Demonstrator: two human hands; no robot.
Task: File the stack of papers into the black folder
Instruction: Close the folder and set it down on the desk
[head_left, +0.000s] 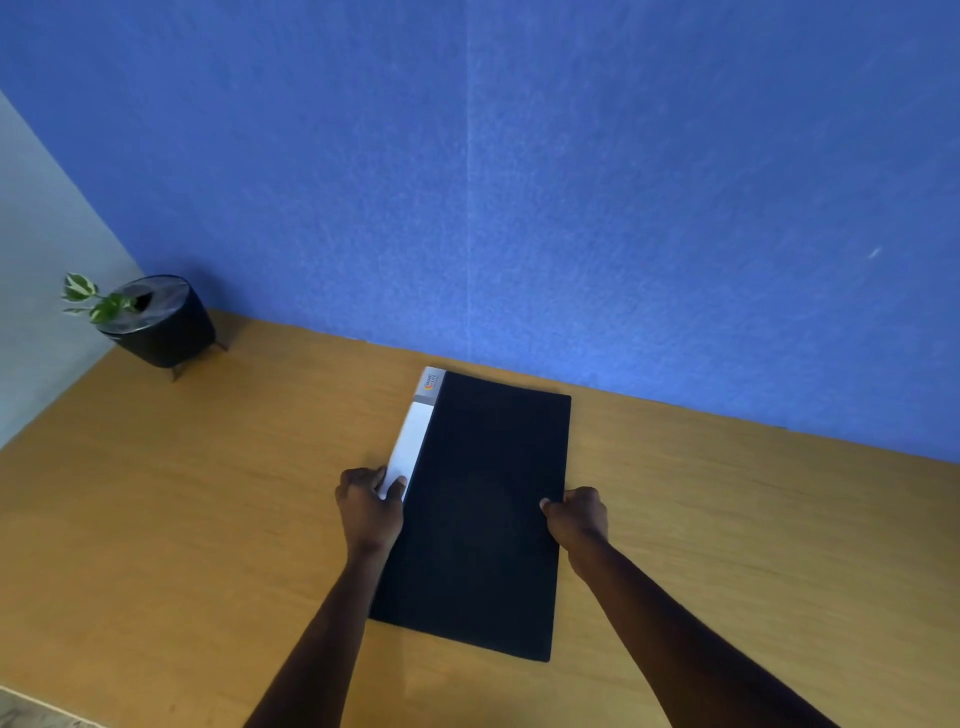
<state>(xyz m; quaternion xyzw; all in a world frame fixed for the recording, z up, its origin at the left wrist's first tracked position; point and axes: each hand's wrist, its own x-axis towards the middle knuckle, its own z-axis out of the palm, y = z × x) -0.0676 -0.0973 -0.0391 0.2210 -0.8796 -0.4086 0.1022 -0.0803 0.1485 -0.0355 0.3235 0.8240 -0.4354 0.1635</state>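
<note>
A black folder (483, 509) lies closed and flat on the wooden desk (182, 519), its long side running away from me. A white spine strip (415, 431) with a small logo at its far end runs along its left edge. My left hand (370, 506) grips that left edge, thumb on the white strip. My right hand (576, 517) grips the right edge, thumb on the black cover. No loose papers are visible; whatever is inside the folder is hidden.
A black pot (161, 322) on short legs holds a small green-and-white plant at the desk's far left corner. A blue felt partition (519, 182) stands along the back of the desk, just behind the folder's far end.
</note>
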